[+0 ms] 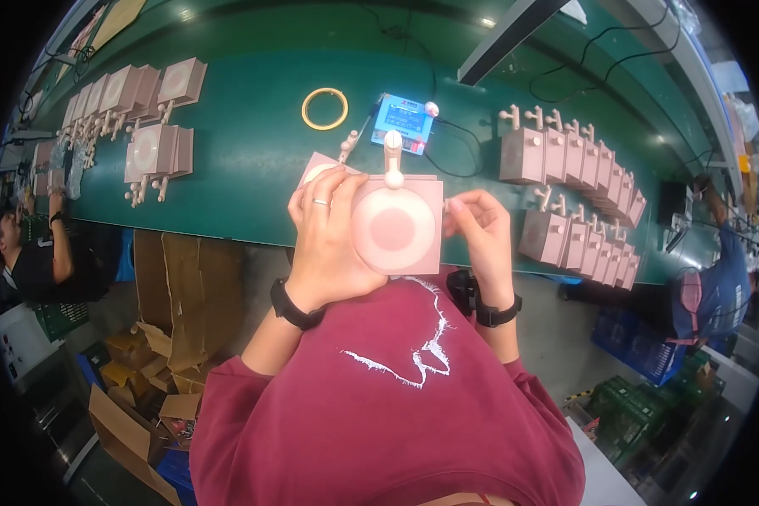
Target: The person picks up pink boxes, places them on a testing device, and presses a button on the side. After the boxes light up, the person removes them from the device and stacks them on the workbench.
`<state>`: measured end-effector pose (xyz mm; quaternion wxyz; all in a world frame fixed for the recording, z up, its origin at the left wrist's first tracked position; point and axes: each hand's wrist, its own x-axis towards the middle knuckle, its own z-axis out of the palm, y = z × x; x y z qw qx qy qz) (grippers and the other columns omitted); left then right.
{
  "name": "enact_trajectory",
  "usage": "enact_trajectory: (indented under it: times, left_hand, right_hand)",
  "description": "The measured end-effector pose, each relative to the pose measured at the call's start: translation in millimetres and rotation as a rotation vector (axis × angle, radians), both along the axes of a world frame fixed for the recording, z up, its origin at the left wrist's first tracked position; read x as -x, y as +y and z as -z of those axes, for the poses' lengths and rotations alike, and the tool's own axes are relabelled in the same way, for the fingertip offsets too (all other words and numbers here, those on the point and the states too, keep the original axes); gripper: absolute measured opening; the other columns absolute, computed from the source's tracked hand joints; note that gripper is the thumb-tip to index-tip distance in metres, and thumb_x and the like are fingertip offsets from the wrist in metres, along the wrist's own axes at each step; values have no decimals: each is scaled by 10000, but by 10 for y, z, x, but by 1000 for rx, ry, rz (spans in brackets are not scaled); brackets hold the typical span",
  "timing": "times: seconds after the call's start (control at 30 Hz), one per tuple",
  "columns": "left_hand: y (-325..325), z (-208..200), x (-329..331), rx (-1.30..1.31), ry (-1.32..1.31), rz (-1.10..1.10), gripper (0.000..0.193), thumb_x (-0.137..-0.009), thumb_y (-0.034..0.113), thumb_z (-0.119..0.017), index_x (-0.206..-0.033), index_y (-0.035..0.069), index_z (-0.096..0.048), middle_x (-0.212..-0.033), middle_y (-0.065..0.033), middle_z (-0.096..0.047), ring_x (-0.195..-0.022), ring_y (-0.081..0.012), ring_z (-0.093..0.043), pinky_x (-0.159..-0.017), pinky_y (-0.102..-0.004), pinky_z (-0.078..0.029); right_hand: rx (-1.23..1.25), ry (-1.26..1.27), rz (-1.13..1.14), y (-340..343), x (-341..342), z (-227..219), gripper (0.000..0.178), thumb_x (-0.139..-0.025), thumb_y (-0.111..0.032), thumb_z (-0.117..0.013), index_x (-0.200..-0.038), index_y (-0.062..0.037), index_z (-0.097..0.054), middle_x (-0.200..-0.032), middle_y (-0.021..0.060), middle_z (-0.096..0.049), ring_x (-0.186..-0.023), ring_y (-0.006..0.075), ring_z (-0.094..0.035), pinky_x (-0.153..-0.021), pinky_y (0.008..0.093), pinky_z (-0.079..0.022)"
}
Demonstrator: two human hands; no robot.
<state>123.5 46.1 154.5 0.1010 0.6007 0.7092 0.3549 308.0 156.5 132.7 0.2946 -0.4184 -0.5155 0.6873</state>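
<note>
Close in front of my chest is a pink square box with a pale round disc on its face and a knobbed arm at its top edge. My left hand grips its left side, fingers bent over the upper corner, a ring on one finger. At the box's right edge, my right hand is closed, thumb and forefinger pinching a small part that I cannot make out. A second pink box shows partly behind my left fingers. Beyond them, a small blue meter with a lit screen lies on the green table.
A yellow ring lies left of the meter, and a black cable curls to its right. Similar pink boxes stand in two rows at right; more pink boxes are at left. A metal post rises behind. Other people sit at both sides.
</note>
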Motion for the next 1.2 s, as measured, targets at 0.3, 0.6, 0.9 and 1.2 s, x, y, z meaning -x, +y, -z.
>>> enact_trajectory:
  times: [0.3, 0.6, 0.9, 1.2]
  left_hand:
    - [-17, 29, 62, 26, -127, 83, 830, -455, 186, -750, -1207, -3, -452, -1169, -205, -472, -1186, -385, -419, -1009, -489, -269]
    - [-101, 72, -43, -37, -81, 3, 896, -433, 207, -757, -1245, 24, -428, -1214, -194, -422, -1245, -371, -375, -1015, -525, -239]
    - [-137, 15, 10, -29, -132, 56, 872, -445, 154, -755, -1235, 2, -420, -1201, -180, -424, -1234, -358, -371, -1009, -518, -229]
    - [-45, 2, 74, -30, -102, 75, 904, -442, 177, -774, -1251, 8, -407, -1220, -185, -415, -1246, -359, -362, -1006, -518, -238]
  right_hand:
    - [-86, 1, -29, -5, -44, 50, 84, -890, -62, -625, -915, 13, -597, -781, 34, -617, -696, 99, -559, -622, 224, -438]
    - [-258, 54, -81, 87, -207, 202, 139, -846, 48, -628, -969, 15, -572, -921, 76, -630, -853, 131, -594, -771, 245, -477]
    - [-1014, -50, -296, 257, -309, 163, 202, -807, 112, -622, -985, 27, -581, -1069, 124, -608, -981, 187, -595, -846, 279, -475]
    - [-268, -86, -38, 188, -136, 269, 178, -882, -40, -632, -1039, 28, -582, -1015, 88, -620, -870, 156, -594, -759, 276, -494]
